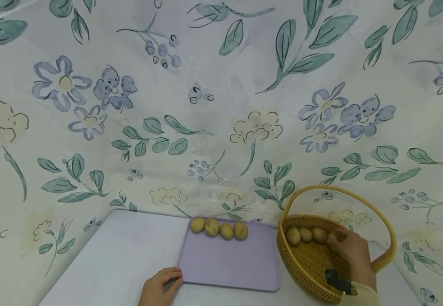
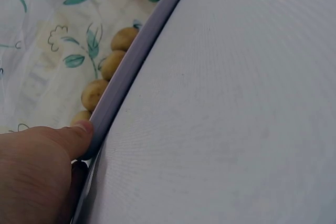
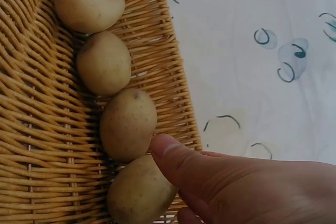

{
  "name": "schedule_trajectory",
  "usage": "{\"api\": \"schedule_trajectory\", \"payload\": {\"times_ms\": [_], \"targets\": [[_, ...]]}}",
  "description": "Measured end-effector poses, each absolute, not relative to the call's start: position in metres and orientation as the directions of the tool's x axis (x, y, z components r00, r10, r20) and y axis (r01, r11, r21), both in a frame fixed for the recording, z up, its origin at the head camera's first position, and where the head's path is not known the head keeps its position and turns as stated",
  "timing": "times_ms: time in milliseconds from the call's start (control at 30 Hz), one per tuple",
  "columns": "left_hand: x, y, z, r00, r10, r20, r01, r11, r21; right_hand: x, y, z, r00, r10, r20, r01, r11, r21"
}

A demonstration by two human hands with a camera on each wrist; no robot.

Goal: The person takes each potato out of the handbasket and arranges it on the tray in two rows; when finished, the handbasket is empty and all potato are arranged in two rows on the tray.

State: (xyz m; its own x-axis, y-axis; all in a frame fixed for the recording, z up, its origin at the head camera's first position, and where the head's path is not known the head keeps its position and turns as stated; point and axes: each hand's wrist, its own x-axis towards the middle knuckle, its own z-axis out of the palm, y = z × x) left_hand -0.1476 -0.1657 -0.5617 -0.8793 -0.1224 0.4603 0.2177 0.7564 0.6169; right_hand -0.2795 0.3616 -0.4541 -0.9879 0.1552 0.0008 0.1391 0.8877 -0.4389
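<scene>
1. Across the bottom of the head view, a white tabletop [image 1: 129,246], plain and smooth; pale and faintly streaked in the left wrist view.
2. Behind and to both sides, filling most of the head view, off-white floral sheeting [image 1: 221,110] printed with green leaf sprigs, blue flowers, berry clusters and pale yellow blooms; lightly creased toward the top.
3. At lower centre, flat on the tabletop, a lavender tray [image 1: 229,263] with a low raised rim.
4. Along the back edge of the tray, toward its left end, four tan tray potatoes [image 1: 211,228] in a close row; also visible beyond the rim at upper left of the left wrist view.
5. At bottom centre-left, by the near left corner of the tray, left hand [image 1: 161,285] holding the rim, with thumb on the edge; remaining fingers mostly hidden in the left wrist view.
6. At lower right, just beside the tray, a wicker basket [image 1: 295,263] with a tall arched handle [image 1: 328,187] in front of the sheeting.
7. Inside, along the far wall, four basket potatoes [image 3: 104,62] in a row, from upper left to bottom centre of the right wrist view.
8. On the end potato [image 3: 137,192], right hand [image 1: 350,245] with narrow grip; cannot tell whether lifted at all.
9. Around the right wrist, a black device [image 1: 337,280] and cream sleeve [image 1: 360,298].
</scene>
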Motion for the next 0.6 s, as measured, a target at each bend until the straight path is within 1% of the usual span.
{"api": "schedule_trajectory", "payload": {"times_ms": [133, 300, 600], "targets": [[-0.148, -0.164, -0.561, -0.870, -0.118, 0.479, 0.232, 0.759, 0.609, -0.278, 0.362, -0.455, -0.983, 0.181, -0.040, 0.178, 0.864, -0.472], [-0.148, -0.162, -0.560, -0.875, -0.123, 0.468, 0.222, 0.758, 0.614, -0.277, 0.363, -0.459, -0.979, 0.199, -0.046, 0.196, 0.851, -0.488], [-0.152, -0.166, -0.568, -0.823, -0.137, 0.551, 0.264, 0.766, 0.585, -0.280, 0.367, -0.467, -0.973, 0.227, -0.044, 0.216, 0.821, -0.528]]}}
